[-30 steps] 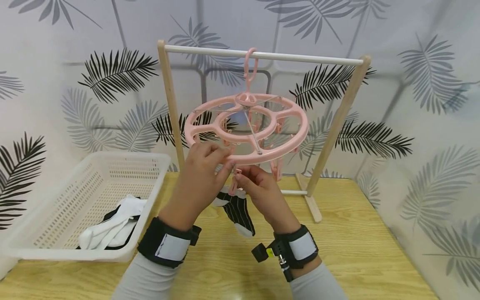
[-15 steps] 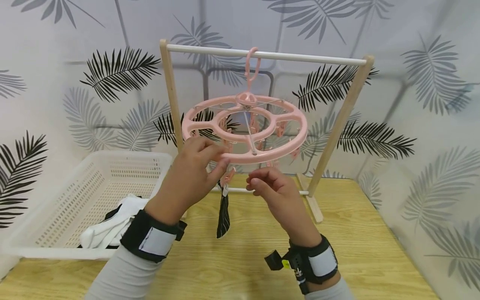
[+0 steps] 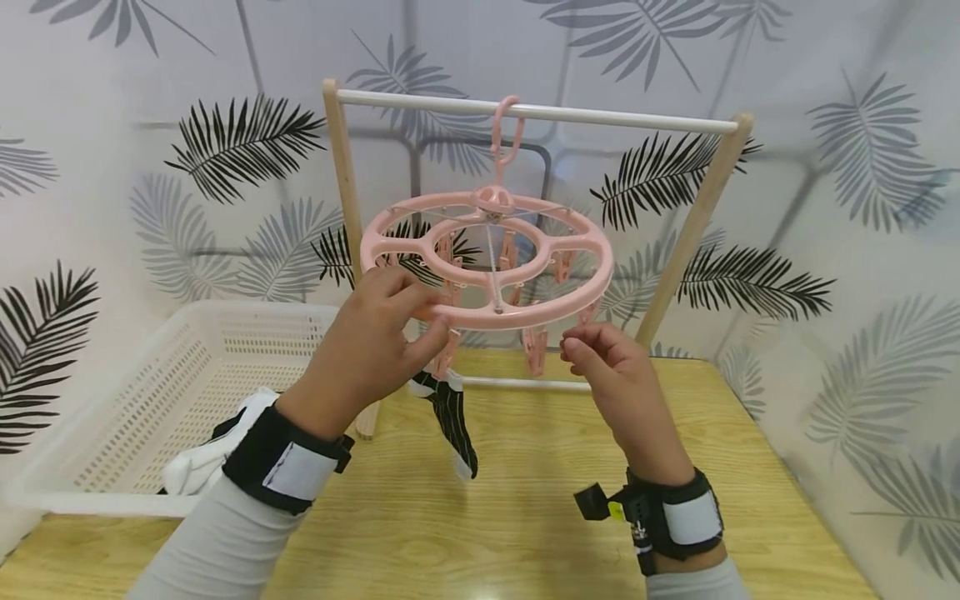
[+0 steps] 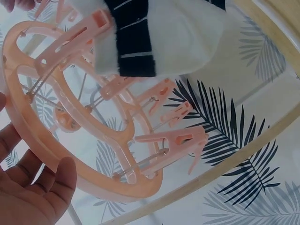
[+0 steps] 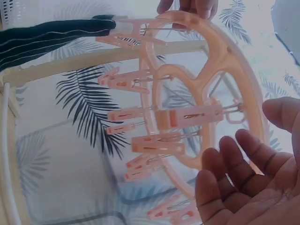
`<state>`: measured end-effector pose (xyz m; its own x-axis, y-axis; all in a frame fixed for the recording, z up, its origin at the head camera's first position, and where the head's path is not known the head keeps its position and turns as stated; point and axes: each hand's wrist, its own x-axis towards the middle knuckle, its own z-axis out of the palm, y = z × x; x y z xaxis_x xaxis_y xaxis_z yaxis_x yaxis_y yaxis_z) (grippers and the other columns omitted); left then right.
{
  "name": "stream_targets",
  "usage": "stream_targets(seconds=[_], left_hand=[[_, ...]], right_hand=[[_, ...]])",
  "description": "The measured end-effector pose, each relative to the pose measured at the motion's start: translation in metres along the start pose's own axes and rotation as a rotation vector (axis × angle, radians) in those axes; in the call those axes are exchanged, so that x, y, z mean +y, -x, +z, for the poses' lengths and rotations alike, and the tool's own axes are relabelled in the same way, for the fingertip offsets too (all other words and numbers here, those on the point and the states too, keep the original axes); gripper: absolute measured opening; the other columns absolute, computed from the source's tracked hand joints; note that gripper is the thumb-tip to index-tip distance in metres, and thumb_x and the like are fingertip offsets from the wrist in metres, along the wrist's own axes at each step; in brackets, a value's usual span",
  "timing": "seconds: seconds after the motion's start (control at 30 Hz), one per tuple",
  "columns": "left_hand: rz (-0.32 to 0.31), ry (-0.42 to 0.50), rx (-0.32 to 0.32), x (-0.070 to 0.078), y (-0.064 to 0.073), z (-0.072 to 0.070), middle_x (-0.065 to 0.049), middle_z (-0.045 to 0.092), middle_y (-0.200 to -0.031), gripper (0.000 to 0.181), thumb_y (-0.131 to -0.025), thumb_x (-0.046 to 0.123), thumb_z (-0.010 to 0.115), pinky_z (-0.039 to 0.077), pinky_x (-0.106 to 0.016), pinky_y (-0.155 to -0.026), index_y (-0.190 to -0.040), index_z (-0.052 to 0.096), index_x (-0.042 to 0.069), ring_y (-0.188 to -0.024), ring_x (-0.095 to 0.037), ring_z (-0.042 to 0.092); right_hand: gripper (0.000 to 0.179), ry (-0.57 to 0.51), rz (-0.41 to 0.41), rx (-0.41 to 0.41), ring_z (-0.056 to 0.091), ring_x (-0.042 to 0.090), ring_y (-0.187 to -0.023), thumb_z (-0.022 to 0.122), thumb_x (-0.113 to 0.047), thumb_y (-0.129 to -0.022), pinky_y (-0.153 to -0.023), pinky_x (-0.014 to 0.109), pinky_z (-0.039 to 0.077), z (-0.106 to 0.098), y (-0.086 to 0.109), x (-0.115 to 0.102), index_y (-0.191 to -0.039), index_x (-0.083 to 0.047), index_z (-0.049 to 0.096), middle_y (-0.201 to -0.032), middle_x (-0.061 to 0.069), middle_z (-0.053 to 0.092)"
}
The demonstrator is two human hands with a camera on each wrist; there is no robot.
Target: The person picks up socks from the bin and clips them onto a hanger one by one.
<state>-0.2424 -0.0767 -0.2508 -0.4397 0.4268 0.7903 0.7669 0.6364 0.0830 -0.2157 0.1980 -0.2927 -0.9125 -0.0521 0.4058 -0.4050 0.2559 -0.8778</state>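
Observation:
A round pink clip hanger (image 3: 517,317) hangs by its hook from a rack. My left hand (image 3: 371,342) grips its near left rim, fingers over the ring and thumb at the front. From a clothespin (image 3: 446,354) just under that hand dangles a black sock (image 3: 450,417) with white stripes and white toe, also seen as a sock (image 4: 136,37) in the left wrist view. My right hand (image 3: 618,375) is at the hanger's right side, its fingers loosely bent and holding nothing. Near it in the right wrist view is a pink clothespin (image 5: 194,116).
A wooden rack with a white top bar (image 3: 615,119) stands on the wooden table (image 3: 555,500). At left, a white plastic basket (image 3: 202,333) holds white and black socks (image 3: 217,450). A patterned wall covering (image 3: 862,275) rises close behind.
My right hand has left the clothespin above the striped sock and moved right. The sock swings and turns on its clip. My left hand has stayed at the rim, shifting slightly left as the ring turned.

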Motion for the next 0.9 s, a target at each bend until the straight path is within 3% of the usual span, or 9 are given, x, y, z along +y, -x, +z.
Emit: stream_targets(seconds=[0.2,0.4,0.63,0.9], left_hand=[[0.017,0.019,0.008,-0.003,0.000,0.001,-0.008,0.054,-0.084,0.016,-0.084,0.019,0.061,0.044,-0.040,-0.067,-0.088,0.067,0.005,-0.078,-0.023,0.046],[0.044,0.056,0.012,-0.006,-0.002,0.001,-0.006,0.052,-0.080,0.019,-0.083,0.023,0.063,0.043,-0.039,-0.065,-0.086,0.067,0.005,-0.075,-0.022,0.045],[0.040,0.068,-0.009,-0.009,-0.006,0.004,-0.005,0.054,-0.080,0.026,-0.083,0.035,0.067,0.043,-0.042,-0.069,-0.085,0.067,0.009,-0.078,-0.022,0.047],[0.002,0.078,-0.010,-0.019,-0.006,0.008,-0.002,0.052,-0.079,0.031,-0.082,0.040,0.067,0.042,-0.042,-0.070,-0.080,0.061,0.010,-0.078,-0.022,0.046]], right_hand=[[0.041,-0.042,0.047,-0.144,0.049,0.022,-0.109,0.051,-0.033,-0.096,-0.094,0.043,0.041,0.004,-0.009,0.009,-0.124,-0.003,0.050,-0.120,0.014,0.053],[0.045,-0.106,0.068,-0.199,0.046,0.020,-0.114,0.050,-0.037,-0.096,-0.100,0.051,0.036,0.008,-0.017,0.011,-0.133,-0.011,0.047,-0.126,0.010,0.051],[0.037,-0.213,0.039,-0.265,0.050,0.033,-0.097,0.045,-0.034,-0.098,-0.090,0.045,0.045,0.013,-0.023,0.012,-0.121,-0.005,0.050,-0.093,0.009,0.054],[0.035,-0.231,0.031,-0.261,0.051,0.036,-0.095,0.048,-0.037,-0.097,-0.080,0.038,0.049,0.023,-0.028,0.009,-0.107,-0.003,0.053,-0.084,0.006,0.053]])
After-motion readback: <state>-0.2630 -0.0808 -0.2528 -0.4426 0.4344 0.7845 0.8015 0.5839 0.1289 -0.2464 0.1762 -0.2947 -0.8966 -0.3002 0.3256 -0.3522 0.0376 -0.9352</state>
